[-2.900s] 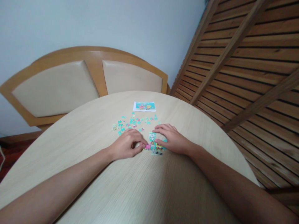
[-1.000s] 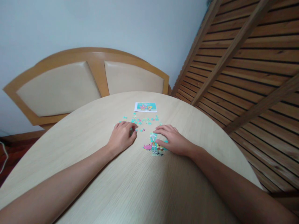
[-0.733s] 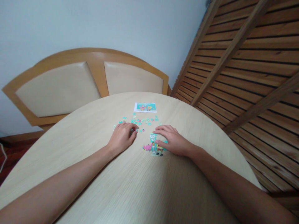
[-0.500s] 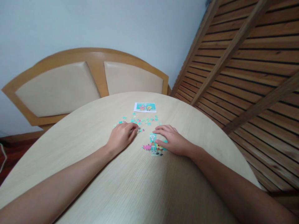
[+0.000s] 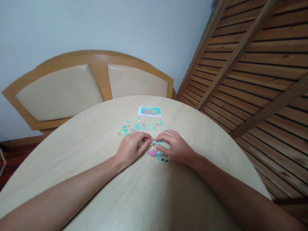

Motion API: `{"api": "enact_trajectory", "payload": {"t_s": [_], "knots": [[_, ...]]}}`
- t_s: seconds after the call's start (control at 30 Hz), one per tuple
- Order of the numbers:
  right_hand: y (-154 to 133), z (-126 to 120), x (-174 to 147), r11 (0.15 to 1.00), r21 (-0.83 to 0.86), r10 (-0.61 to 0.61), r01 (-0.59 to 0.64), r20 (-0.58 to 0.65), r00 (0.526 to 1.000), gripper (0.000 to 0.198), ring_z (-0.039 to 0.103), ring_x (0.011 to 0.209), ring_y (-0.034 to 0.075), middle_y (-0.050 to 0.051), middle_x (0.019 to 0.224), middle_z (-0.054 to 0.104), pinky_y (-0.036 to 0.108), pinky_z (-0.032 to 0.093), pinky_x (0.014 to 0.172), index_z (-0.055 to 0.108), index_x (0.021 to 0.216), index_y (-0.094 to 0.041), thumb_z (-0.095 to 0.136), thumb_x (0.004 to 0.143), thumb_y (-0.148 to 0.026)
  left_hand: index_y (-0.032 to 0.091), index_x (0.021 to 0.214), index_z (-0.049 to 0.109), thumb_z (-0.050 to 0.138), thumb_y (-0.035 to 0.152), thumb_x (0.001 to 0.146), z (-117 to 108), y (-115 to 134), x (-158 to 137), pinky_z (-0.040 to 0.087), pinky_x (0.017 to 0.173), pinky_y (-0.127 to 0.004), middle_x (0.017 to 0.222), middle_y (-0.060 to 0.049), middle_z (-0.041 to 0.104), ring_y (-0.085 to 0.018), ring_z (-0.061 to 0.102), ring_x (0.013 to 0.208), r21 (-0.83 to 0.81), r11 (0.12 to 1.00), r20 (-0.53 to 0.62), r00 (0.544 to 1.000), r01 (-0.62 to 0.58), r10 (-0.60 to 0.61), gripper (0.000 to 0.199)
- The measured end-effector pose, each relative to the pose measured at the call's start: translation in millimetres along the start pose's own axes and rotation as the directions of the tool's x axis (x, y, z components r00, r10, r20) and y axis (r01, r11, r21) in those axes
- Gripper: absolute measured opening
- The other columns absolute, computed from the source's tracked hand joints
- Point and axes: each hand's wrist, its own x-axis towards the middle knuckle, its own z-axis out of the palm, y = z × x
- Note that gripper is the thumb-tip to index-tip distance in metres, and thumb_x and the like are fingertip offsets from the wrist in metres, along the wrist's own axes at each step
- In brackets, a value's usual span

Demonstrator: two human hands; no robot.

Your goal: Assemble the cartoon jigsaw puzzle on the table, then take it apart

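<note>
My left hand (image 5: pixel 132 146) has its thumb and index finger pinched together at the upper left of a partly joined jigsaw puzzle (image 5: pixel 158 156). A small puzzle piece (image 5: pixel 152 143) shows at those fingertips, too small to make out well. My right hand (image 5: pixel 177 147) rests over the puzzle's right side, thumb and fingers apart, with its index fingertip close to the left hand's. It hides much of the upper part of the joined picture, where pink, teal and yellow cartoon figures show. Loose puzzle pieces (image 5: pixel 143 126), mostly teal, lie scattered beyond both hands.
A rectangular picture card (image 5: pixel 150 111) with the cartoon figures lies past the loose pieces. All this is on a round, pale wooden table (image 5: pixel 115 199). A padded wooden chair back (image 5: pixel 103 73) stands behind it, and a slatted wooden panel (image 5: pixel 260 73) rises at the right.
My left hand has moved right from beside the loose pieces to the joined puzzle's upper edge. My right hand has shifted slightly left, its fingers now nearer to the left fingertips.
</note>
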Motion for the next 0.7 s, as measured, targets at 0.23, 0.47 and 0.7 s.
{"api": "enact_trajectory", "payload": {"t_s": [0.23, 0.47, 0.7], "knots": [[-3.1, 6.8, 0.1, 0.998, -0.012, -0.07, 0.07, -0.057, 0.996, 0.014, 0.062, 0.086, 0.019, 0.002, 0.085, 0.071, 0.034, 0.039, 0.082, 0.067, 0.087, -0.02, 0.064, 0.096, -0.031, 0.019, 0.101, 0.065, 0.057, 0.031, 0.098, 0.5, 1.1, 0.7, 0.052, 0.074, -0.03, 0.089, -0.004, 0.072, -0.017, 0.067, 0.081, -0.059, 0.992, 0.076, 0.991, -0.11, 0.115, 0.015], [-5.0, 10.6, 7.5, 0.999, -0.037, 0.007, -0.008, -0.034, 0.999, 0.008, 0.064, 0.095, 0.02, 0.003, 0.097, 0.073, 0.035, 0.041, 0.086, 0.07, 0.099, -0.022, 0.064, 0.094, -0.025, 0.019, 0.097, 0.067, 0.052, 0.028, 0.1, -5.7, -14.4, 3.1, 0.052, 0.079, -0.034, 0.092, -0.006, 0.072, -0.02, 0.066, 0.086, 0.051, 0.995, 0.095, 0.992, -0.087, 0.082, 0.019], [14.1, 12.7, 35.0, 0.988, -0.102, 0.125, -0.118, 0.063, 0.99, 0.019, 0.061, 0.107, 0.023, 0.007, 0.111, 0.071, 0.04, 0.044, 0.097, 0.072, 0.11, -0.022, 0.063, 0.093, -0.025, 0.022, 0.097, 0.073, 0.056, 0.025, 0.096, -10.1, -30.4, 4.4, 0.052, 0.083, -0.038, 0.097, -0.005, 0.073, -0.023, 0.066, 0.091, 0.211, 0.978, 0.139, 0.99, 0.006, -0.036, 0.017]]}}
